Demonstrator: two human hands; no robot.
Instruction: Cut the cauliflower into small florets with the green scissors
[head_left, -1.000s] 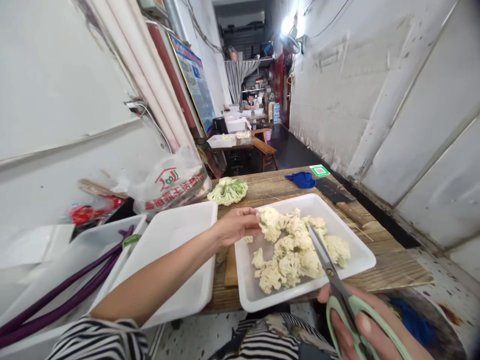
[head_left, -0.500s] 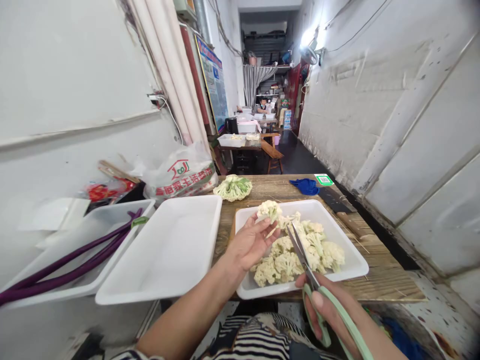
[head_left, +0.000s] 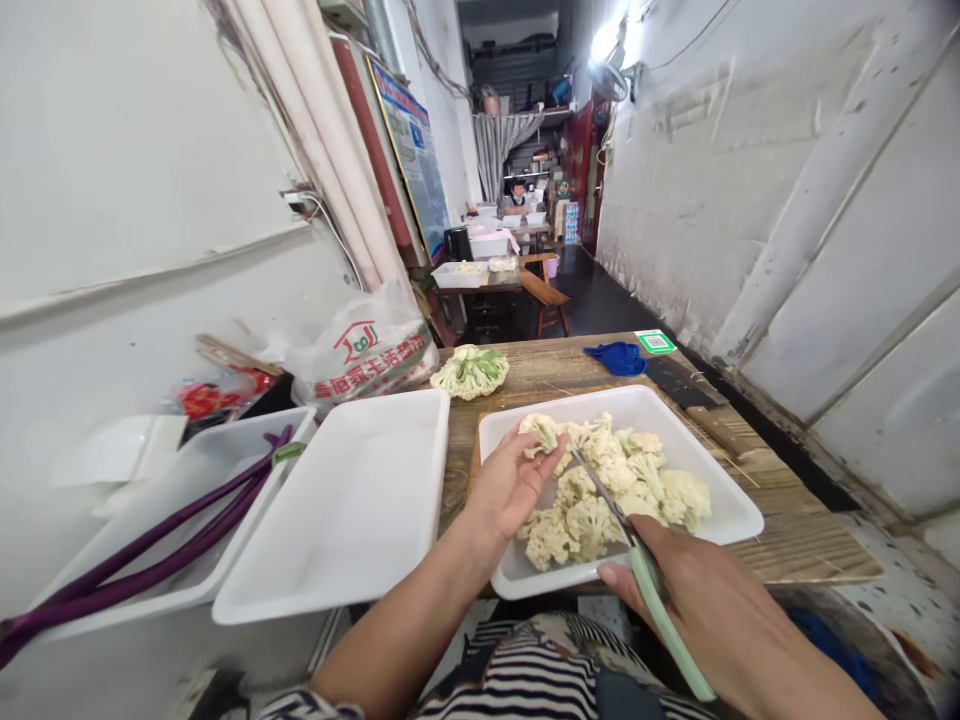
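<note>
My left hand (head_left: 514, 482) pinches a cauliflower floret (head_left: 541, 432) by its stem, above the left rim of a white tray (head_left: 739, 515). Green-handled scissors (head_left: 606, 497) are gripped in my right hand (head_left: 675, 570); their blades point up and left, and the tips are close to the fingers of my left hand. Whether the tips touch the stem I cannot tell. Several cut cauliflower florets (head_left: 585, 520) lie in the tray under both hands. A larger piece of cauliflower (head_left: 471, 372) rests on the wooden table (head_left: 536, 375) behind the tray.
To the left stand a bare white tray (head_left: 337, 500) and another holding long purple eggplants (head_left: 172, 540). Behind them sits a printed plastic bag (head_left: 367, 345). A cleaver (head_left: 686, 385) and a blue cloth (head_left: 619, 358) lie at the right. A person (head_left: 516, 198) sits far back.
The scissor blades have come together, and their tips have moved closer to my left hand. The floret in my left hand is lower and tilted. The camera view has shifted slightly.
</note>
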